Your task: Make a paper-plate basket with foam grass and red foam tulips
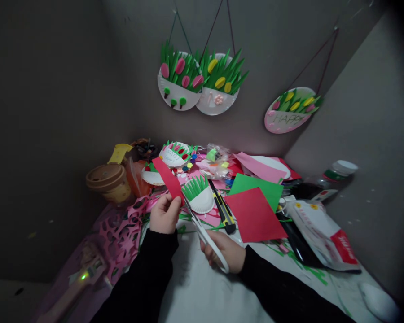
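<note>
Head view: a long red paper strip (168, 177) is pinched at its near end between the thumb and fingers of the left hand (164, 214), its long axis slanting forward and leftward from them. Right beside that end, the metal-bladed, white-handled scissors (205, 237) are held by the right hand (226, 251), its fingers curled round the handle; just beyond is seen a white paper plate (204, 202) with pointed green paper grass (195, 187).

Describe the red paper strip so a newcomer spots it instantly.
On the cluttered table, find the left hand. Pinched there, slanting to the upper left, is the red paper strip; unlike the broad red sheet to its right, it is long, narrow and held.
</note>
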`<state>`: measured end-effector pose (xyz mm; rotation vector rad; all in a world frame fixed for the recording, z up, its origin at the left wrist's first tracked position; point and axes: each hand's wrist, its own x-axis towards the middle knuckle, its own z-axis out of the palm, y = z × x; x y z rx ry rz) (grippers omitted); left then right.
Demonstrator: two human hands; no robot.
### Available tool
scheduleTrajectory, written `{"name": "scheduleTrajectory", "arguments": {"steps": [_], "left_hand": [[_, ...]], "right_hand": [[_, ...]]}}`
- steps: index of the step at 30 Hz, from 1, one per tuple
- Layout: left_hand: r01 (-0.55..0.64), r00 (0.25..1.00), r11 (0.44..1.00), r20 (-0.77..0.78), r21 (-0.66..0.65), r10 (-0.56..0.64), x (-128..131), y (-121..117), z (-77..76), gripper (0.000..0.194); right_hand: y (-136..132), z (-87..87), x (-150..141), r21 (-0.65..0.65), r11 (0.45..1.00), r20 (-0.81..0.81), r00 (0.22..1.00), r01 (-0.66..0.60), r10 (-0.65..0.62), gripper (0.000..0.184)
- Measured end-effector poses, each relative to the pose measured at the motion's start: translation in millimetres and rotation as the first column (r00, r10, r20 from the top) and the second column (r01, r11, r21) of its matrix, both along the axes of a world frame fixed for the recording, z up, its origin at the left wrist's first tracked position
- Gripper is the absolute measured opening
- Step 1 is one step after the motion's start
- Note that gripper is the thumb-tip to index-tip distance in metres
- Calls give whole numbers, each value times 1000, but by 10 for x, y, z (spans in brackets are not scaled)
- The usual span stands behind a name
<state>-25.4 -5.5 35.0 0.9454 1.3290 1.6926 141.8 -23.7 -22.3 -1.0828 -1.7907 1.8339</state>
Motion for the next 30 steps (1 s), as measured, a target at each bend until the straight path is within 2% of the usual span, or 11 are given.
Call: {"name": "scheduleTrajectory", "arguments": {"steps": [7,14,30], "left_hand": [[14,1000,1000,2,-16,-14,-15,9,-25,20],[14,1000,1000,-14,-26,-15,-22,1,-16,21],[-9,999,1000,45,-28,10,-37,20,-14,20]], "right_hand": [[5,30,-9,42,999,7,1000,-11,10,10],[3,18,-17,1,1000,14,1000,8,-8,16],[17,71,2,23,1000,13,1000,0,-1,11]]}}
